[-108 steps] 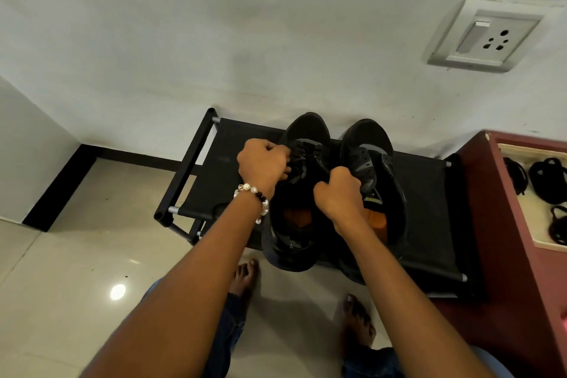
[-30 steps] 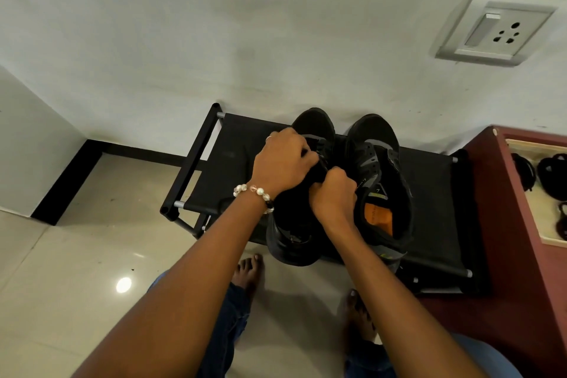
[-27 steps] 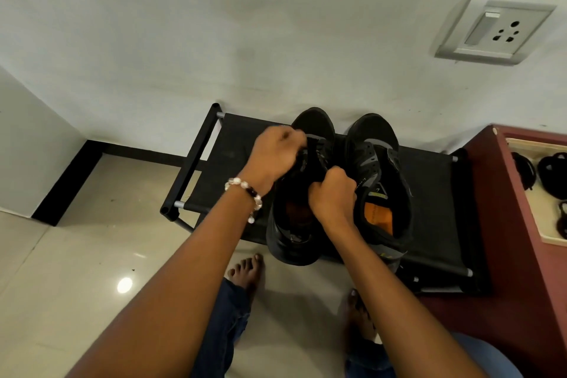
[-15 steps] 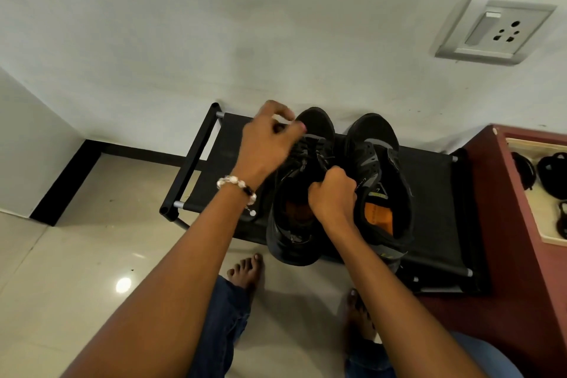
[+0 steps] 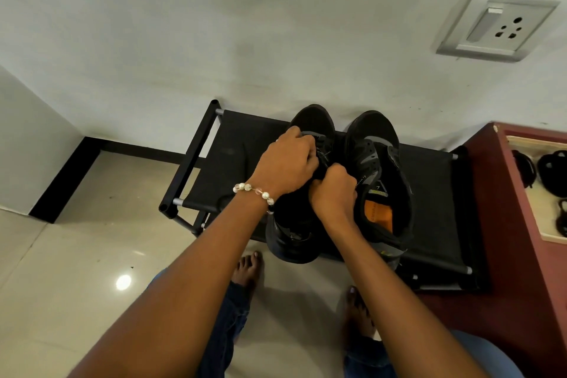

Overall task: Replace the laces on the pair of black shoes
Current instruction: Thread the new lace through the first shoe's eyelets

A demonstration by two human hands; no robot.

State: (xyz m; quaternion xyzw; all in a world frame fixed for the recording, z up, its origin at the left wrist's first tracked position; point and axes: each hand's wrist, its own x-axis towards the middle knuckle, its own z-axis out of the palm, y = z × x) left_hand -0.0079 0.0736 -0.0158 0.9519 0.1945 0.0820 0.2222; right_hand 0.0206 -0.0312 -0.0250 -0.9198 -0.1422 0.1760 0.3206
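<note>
Shoes: the left shoe point(image 5: 294, 224) is sitting beside its mate point(image 5: 380, 163) on the rack point(image 5: 233, 163). Both hands, left point(image 5: 287, 163) and right point(image 5: 334, 190), are curling fingers around its lace. Lacing looks underway; next, pulling it through an eyelet evenly.

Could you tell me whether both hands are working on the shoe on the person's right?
No, the left hand and right hand are both at the laces of the left shoe, while the right shoe sits untouched.
</note>
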